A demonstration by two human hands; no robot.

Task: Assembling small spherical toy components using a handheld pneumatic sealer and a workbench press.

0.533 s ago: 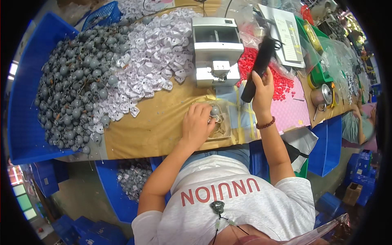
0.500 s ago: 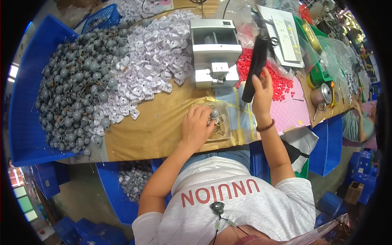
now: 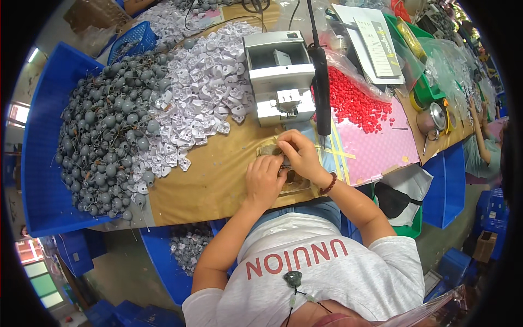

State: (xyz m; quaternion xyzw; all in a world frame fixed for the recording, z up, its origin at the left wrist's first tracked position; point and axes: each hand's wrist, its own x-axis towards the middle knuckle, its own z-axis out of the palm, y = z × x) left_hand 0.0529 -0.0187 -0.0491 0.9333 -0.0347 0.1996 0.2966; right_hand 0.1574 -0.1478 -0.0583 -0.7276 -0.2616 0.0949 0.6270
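Observation:
My left hand (image 3: 264,179) rests over a shallow clear tray (image 3: 299,191) at the table's front edge, its fingers curled round a small grey ball-shaped part that they now mostly cover. Directly beside it, my right hand (image 3: 303,157) is closed in a pinch over the same tray. What its fingertips hold, if anything, is too small to make out. Above my right hand a black electric screwdriver (image 3: 322,95) hangs upright from its cord, free of both hands. Behind the tray stands a grey and white screw feeder (image 3: 280,76).
Grey ball-shaped parts (image 3: 103,136) fill the left side by a blue bin (image 3: 41,136). White plastic pieces (image 3: 201,87) lie heaped beside them. Small red parts (image 3: 354,101) spread over a pink sheet (image 3: 376,150). A metal cup (image 3: 430,120) stands right. Another person (image 3: 482,150) sits far right.
My right hand has let go of the screwdriver and come down and left to the tray beside my left hand. The screwdriver now hangs straight, and the view has shifted slightly.

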